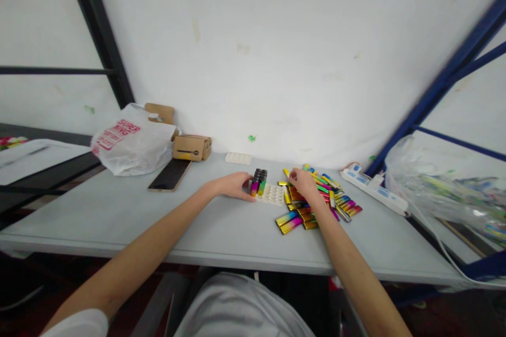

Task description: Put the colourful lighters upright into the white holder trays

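Observation:
My left hand (235,186) is curled around the left end of a white tray (272,194) with rows of round holes, its thumb at the near edge. In the tray's left part stand two rows of shiny tubes (258,184) with black tops and purple, green and yellow sides. My right hand (304,183) reaches over a loose pile of shiny, multicoloured metallic pieces (292,221) just right of the tray. Its fingers are drawn together at the pile's far left; what they hold, if anything, is too small to make out.
A second white tray (238,158) lies by the wall. On the left are a cardboard box (192,148), a dark-screened phone (170,175) and a white plastic bag (134,142). A power strip (375,189) lies on the right, beside clear plastic packaging (446,195) and a blue frame (438,84).

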{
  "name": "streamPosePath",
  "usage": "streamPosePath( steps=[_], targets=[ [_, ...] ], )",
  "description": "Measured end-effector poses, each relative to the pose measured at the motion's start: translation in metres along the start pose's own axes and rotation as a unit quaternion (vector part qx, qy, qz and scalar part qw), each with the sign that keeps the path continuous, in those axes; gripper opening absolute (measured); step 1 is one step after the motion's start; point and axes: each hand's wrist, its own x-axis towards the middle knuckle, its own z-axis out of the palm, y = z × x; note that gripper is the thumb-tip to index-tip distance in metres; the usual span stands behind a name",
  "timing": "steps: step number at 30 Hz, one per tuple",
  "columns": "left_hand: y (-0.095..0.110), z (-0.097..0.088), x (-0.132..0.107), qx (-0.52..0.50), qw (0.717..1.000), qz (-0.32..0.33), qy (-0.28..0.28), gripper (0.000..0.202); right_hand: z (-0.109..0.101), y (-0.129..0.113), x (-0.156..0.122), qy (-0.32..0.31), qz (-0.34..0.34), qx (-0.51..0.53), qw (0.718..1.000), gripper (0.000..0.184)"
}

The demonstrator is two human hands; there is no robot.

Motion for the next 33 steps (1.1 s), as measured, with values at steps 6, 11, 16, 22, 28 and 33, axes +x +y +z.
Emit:
streamPosePath(
  steps=[6,11,16,22,28,33],
  targets=[
    [-0.008,0.004,0.002,0.02,1.0,-0.018,0.01,0.064,0.005,0.0,0.0,0.015,0.016,0.016,1.0,0.016],
    [-0.019,0.008,0.004,0.026,0.999,-0.009,0.017,0.068,0.005,-0.008,0.0,0.06,-0.027,0.092,0.994,0.032],
    [-0.021,0.009,0.005,0.03,0.999,-0.001,0.012,0.068,0.0,-0.012,0.001,0.131,-0.033,0.233,0.963,0.028],
    [-0.015,0.007,0.004,0.015,1.0,-0.009,0.015,0.067,-0.012,-0.017,-0.004,0.151,0.004,0.445,0.883,0.044],
    [-0.007,0.005,0.003,-0.01,1.0,-0.004,0.003,0.06,-0.025,-0.033,-0.013,0.101,0.037,0.576,0.811,0.067],
    [-0.007,0.004,0.003,0.003,1.0,0.003,0.004,0.058,-0.028,-0.045,-0.019,-0.003,0.033,0.609,0.793,0.06]
  ],
)
